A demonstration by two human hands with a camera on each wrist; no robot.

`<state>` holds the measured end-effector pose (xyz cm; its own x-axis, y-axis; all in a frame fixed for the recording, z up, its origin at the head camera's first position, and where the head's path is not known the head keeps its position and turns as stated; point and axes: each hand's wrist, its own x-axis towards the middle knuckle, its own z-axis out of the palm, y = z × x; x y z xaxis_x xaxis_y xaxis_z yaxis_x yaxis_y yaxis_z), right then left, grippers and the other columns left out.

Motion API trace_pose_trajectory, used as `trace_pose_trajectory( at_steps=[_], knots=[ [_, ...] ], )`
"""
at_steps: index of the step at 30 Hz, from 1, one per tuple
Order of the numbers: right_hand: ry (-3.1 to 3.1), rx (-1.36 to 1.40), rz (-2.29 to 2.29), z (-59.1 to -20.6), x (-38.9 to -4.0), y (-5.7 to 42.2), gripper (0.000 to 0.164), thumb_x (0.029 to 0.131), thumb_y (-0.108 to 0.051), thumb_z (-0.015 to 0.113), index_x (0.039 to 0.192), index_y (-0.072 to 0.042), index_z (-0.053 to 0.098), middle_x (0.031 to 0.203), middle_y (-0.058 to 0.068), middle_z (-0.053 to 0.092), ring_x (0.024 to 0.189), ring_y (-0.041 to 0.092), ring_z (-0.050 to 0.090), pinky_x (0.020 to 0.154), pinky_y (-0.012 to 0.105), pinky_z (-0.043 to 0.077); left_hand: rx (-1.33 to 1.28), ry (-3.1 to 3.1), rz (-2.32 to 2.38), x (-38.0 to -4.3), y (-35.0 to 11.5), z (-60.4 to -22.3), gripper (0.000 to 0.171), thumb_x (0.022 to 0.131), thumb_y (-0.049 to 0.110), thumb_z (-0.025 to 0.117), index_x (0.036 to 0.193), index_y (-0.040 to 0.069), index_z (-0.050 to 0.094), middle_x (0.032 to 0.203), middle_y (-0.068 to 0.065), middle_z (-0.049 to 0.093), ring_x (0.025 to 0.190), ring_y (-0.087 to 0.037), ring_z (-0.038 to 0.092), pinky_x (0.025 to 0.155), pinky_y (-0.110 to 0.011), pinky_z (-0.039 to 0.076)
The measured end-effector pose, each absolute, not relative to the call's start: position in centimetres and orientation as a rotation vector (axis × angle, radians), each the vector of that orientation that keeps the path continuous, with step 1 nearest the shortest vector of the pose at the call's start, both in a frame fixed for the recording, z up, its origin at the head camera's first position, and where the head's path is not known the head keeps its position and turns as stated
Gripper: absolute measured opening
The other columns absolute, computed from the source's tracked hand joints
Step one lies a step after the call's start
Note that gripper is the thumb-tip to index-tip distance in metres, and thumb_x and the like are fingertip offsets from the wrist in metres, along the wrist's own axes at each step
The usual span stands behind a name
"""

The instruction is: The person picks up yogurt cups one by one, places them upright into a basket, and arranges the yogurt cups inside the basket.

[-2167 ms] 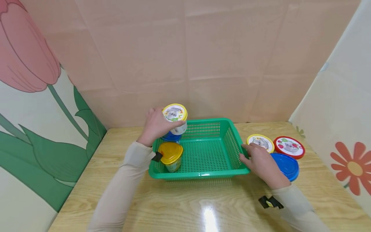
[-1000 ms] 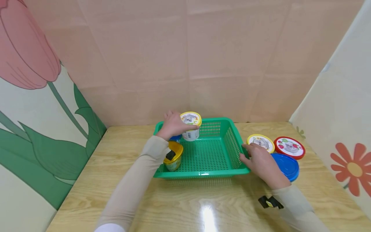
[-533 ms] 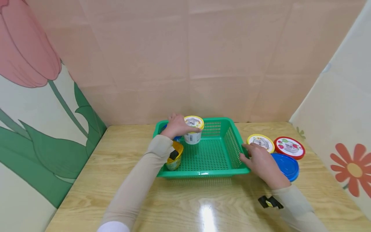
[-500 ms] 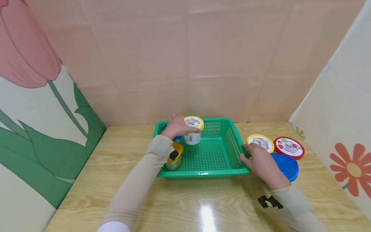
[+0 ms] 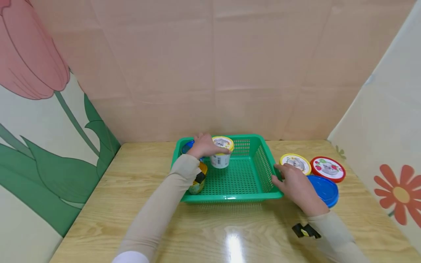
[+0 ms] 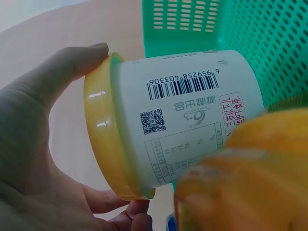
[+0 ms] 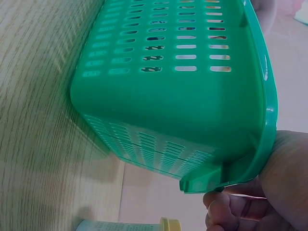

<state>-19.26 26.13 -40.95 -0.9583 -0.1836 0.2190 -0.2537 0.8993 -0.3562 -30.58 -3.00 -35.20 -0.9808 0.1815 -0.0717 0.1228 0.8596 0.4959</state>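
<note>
My left hand (image 5: 205, 146) holds a white tub (image 5: 219, 160) by its yellow lid, thumb on one side and fingertips on the other. The tub is low inside the green plastic basket (image 5: 230, 197), toward the back left, and its printed barcode shows in the left wrist view. Close by is a clear tub with an orange-yellow lid (image 5: 196, 187), partly hidden by my left wrist. A blue-lidded tub (image 5: 187, 147) sits in the back left corner, mostly behind the hand. At the basket's right rim, my right hand (image 5: 296, 184) grips the edge between thumb and fingers.
Right of the basket on the wooden table (image 5: 98, 219) stand a yellow-lidded tub (image 5: 297, 162), a red-lidded one (image 5: 328, 168) and a blue-lidded one (image 5: 323, 190). A pink-beige covered wall (image 5: 210, 73) rises behind, with printed side panels at left and right.
My left hand has carried the white tub rightward and down, from above the basket's back left corner to low inside it. The right hand stays on the rim.
</note>
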Motion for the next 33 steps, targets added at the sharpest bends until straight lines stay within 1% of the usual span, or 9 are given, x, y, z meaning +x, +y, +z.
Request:
trace_pose_trajectory(
  at_steps=[4,9,13,16,19,22,28,33],
  knots=[
    [-2.885,0.333,0.584,-41.0,-19.3,26.1,0.046,0.091,-0.020,0.071,0.124,0.010,0.062,0.093,0.015,0.066,0.076,0.023,0.060,0.070,0.045,0.055,0.236,2.901,0.772,-30.5,-2.8,-35.4,0.081,0.070,0.064,0.081,0.118,0.004,0.056,0.118,-0.012,0.046,0.112,-0.032,0.039,0.092,-0.045,0.043],
    [-2.903,0.320,0.596,-41.0,-19.3,26.2,0.047,0.092,-0.022,0.070,0.126,0.010,0.061,0.098,0.017,0.067,0.079,0.024,0.062,0.071,0.046,0.057,0.206,2.894,0.745,-30.3,-2.5,-35.8,0.093,0.071,0.064,0.081,0.133,0.003,0.051,0.132,-0.014,0.042,0.123,-0.036,0.038,0.098,-0.049,0.044],
    [-2.912,0.314,0.596,-41.0,-19.3,26.3,0.048,0.093,-0.022,0.070,0.127,0.009,0.061,0.098,0.017,0.067,0.080,0.024,0.062,0.072,0.045,0.057,0.148,2.905,0.698,-30.1,-2.2,-35.9,0.100,0.071,0.064,0.081,0.143,0.005,0.045,0.141,-0.015,0.037,0.128,-0.038,0.035,0.098,-0.051,0.045],
    [-2.913,0.310,0.594,-41.0,-19.4,26.3,0.048,0.093,-0.022,0.070,0.127,0.009,0.061,0.099,0.017,0.067,0.080,0.024,0.062,0.072,0.046,0.057,0.129,2.928,0.633,-30.1,-2.0,-35.9,0.096,0.071,0.064,0.080,0.140,0.006,0.048,0.140,-0.015,0.038,0.125,-0.036,0.036,0.097,-0.050,0.044],
    [-2.912,0.305,0.596,-41.0,-19.5,26.2,0.048,0.093,-0.022,0.070,0.128,0.009,0.061,0.100,0.018,0.067,0.080,0.024,0.062,0.072,0.046,0.057,0.115,2.945,0.566,-30.1,-1.8,-36.0,0.087,0.072,0.065,0.079,0.132,0.007,0.055,0.135,-0.013,0.040,0.120,-0.035,0.037,0.096,-0.048,0.043],
    [-2.910,0.305,0.603,-41.1,-19.5,26.2,0.047,0.092,-0.022,0.070,0.127,0.009,0.061,0.101,0.018,0.067,0.081,0.024,0.063,0.073,0.047,0.057,0.094,2.959,0.514,-30.1,-1.7,-36.3,0.079,0.072,0.066,0.078,0.125,0.010,0.058,0.130,-0.011,0.042,0.118,-0.033,0.037,0.096,-0.045,0.041],
    [-2.909,0.305,0.613,-41.3,-19.5,26.2,0.048,0.092,-0.022,0.070,0.128,0.009,0.061,0.104,0.019,0.067,0.083,0.025,0.064,0.075,0.048,0.057,0.103,2.989,0.474,-29.9,-1.5,-36.7,0.077,0.071,0.065,0.080,0.122,0.011,0.060,0.127,-0.011,0.044,0.117,-0.033,0.037,0.097,-0.046,0.039],
    [-2.900,0.309,0.601,-41.3,-19.4,26.2,0.047,0.093,-0.022,0.069,0.128,0.009,0.061,0.103,0.018,0.067,0.082,0.025,0.063,0.074,0.048,0.057,0.114,3.004,0.473,-29.9,-1.5,-36.7,0.074,0.072,0.066,0.079,0.119,0.011,0.061,0.123,-0.010,0.046,0.114,-0.031,0.038,0.096,-0.045,0.039]
  ],
)
